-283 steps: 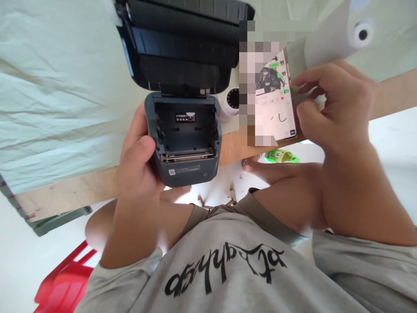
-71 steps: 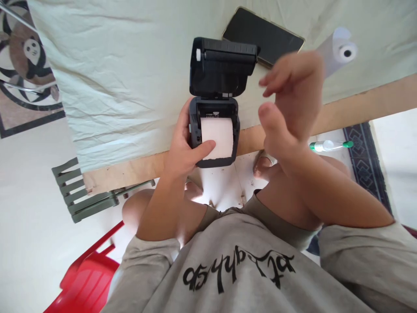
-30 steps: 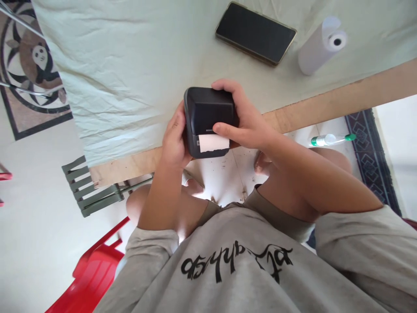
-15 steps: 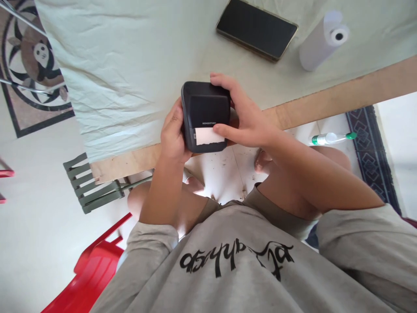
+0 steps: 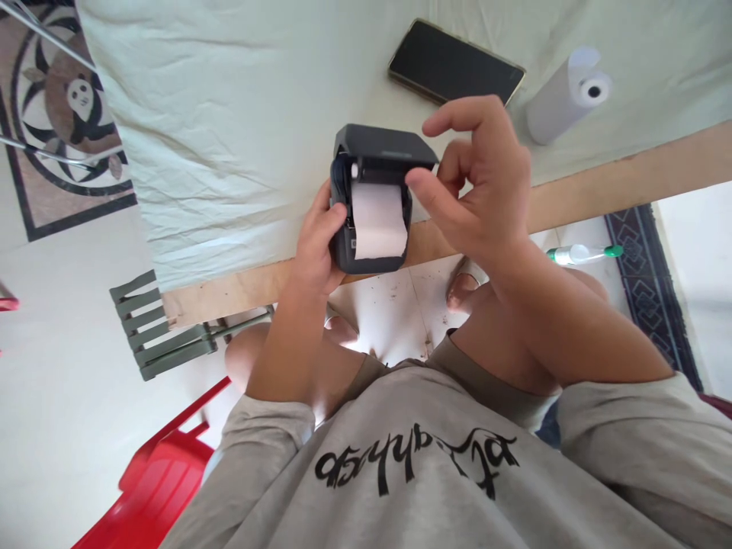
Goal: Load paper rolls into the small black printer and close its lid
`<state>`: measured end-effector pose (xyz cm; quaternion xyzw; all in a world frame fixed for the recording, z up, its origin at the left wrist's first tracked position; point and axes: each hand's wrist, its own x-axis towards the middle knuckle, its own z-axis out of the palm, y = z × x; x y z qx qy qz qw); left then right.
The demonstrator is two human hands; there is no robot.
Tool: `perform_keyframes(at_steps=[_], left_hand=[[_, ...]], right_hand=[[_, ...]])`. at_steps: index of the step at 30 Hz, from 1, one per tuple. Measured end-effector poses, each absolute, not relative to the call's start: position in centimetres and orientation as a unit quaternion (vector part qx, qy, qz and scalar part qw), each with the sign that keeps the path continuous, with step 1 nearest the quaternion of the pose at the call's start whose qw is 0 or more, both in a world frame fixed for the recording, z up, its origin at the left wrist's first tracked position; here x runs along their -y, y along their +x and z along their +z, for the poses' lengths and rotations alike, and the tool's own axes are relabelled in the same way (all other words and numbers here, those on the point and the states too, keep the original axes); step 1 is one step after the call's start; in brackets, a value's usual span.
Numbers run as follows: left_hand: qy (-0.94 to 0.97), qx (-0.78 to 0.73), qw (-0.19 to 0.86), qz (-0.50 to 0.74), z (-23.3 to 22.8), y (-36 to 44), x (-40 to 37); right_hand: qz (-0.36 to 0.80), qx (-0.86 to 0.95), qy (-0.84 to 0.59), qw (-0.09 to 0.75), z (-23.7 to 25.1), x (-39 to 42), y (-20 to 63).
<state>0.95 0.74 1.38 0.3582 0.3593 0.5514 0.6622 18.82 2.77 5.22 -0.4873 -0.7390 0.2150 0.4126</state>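
The left hand [image 5: 316,248] is wrapped around the left side of a small dark printer [image 5: 371,200], thumb hooked over the near edge of its open paper bay, so the device is held firmly at the edge of the table [image 5: 600,179], just above the person's lap. The right hand [image 5: 480,183] holds nothing: it hovers just right of the printer with the forefinger stretched out toward the far side, the thumb pointing at the raised lid [image 5: 384,143] and close to it, and the other fingers curled in; whether the thumb touches the lid cannot be told. The lid stands partly up, and a white paper roll [image 5: 378,219] fills the bay beneath it, its loose end lying over the front of the body. No lettering on the printer can be read here. The person's grey shirt [image 5: 417,473] carries black script across the chest, upside down in this view and not legible. Both forearms come up from the bottom of the view, bent at the elbows. Farther off on the pale green cloth [image 5: 229,114] lie a dark-screened phone [image 5: 454,65] and a second, loose roll of white paper [image 5: 563,97], well apart from the hands.
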Motion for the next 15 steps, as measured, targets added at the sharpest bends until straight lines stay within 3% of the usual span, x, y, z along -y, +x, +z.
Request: perform_keyframes(at_steps=[3, 6, 15], left_hand=[[0.361, -0.366, 0.662, 0.545, 1.4, 0.7, -0.7], [0.355, -0.362, 0.669, 0.544, 1.4, 0.6, -0.7], [0.379, -0.38, 0.653, 0.534, 1.5, 0.8, -0.4]], right_hand=[[0.247, 0.691, -0.492, 0.469, 5.1, -3.1, 18.2], [0.232, 0.707, -0.488, 0.457, 5.2, -3.5, 17.9], [0.077, 0.847, -0.514, 0.112, 6.6, -2.5, 17.6]])
